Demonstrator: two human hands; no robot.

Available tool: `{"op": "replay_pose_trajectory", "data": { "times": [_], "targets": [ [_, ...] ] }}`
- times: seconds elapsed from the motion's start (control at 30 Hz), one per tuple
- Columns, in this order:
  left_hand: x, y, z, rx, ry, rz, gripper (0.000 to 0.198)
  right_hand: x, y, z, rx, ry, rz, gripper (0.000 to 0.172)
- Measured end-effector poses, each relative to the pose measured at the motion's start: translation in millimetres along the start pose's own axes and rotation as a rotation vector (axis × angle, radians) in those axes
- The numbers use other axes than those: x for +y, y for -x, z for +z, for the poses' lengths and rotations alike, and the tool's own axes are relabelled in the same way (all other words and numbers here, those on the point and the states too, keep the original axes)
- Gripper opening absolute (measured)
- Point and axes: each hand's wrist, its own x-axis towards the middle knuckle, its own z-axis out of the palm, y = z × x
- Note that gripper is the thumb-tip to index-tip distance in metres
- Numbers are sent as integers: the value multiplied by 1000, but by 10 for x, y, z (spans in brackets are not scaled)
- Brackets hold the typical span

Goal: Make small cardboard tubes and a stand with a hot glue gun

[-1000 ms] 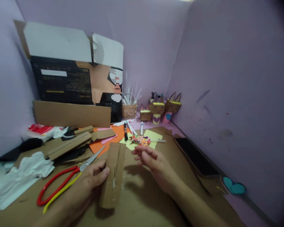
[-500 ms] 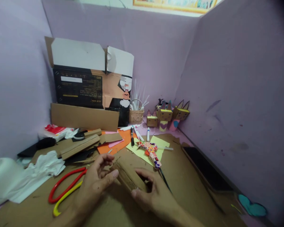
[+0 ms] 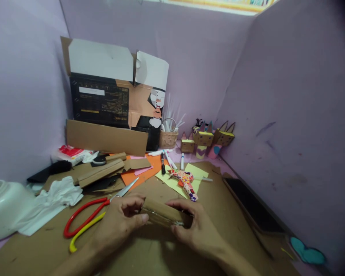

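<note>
Brown cardboard forms the block (image 3: 165, 211) you hold tilted between both hands, just above the mat (image 3: 230, 216) at the near middle. Your right hand (image 3: 194, 224) closes on its right end, thumb on the near side and fingers over the top. Your left hand (image 3: 123, 218) pinches the left end, though the inner fingers are partly hidden.

A pale, shiny line runs along the block's near edge; it looks like glue, so that seam is probably made. The shape seems folded and largely joined. Its underside and far side are hidden, so you cannot tell whether any join there is open. No drawing or paper trim shows on the visible faces.

Left of your hands lie the scissors (image 3: 128, 188), touched by neither hand. Beyond them, loose strips (image 3: 102, 172) lie apart from the block. Farther right, the glue gun (image 3: 184, 178) rests on yellow paper (image 3: 201, 171), out of your grip. Against the far wall stand eared figures (image 3: 205, 138), apparently finished, with faces drawn on.
</note>
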Motion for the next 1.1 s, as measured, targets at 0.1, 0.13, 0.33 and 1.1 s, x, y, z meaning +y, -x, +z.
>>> {"op": "replay_pose_trajectory", "data": {
  "times": [0.1, 0.13, 0.33, 1.1],
  "targets": [
    [20, 23, 32, -73, -26, 6, 17, 38, 15, -9, 11, -13, -22, 41],
    [8, 32, 50, -80, -15, -10, 17, 45, 20, -8, 11, -19, -24, 41],
    [-170, 46, 128, 97, 66, -119, 16, 38, 4, -1, 63, -23, -2, 44],
    [-177, -18, 207, 183, 345, -56, 22, 112, -52, 128, 119, -872, 379, 34]
  ]
}}
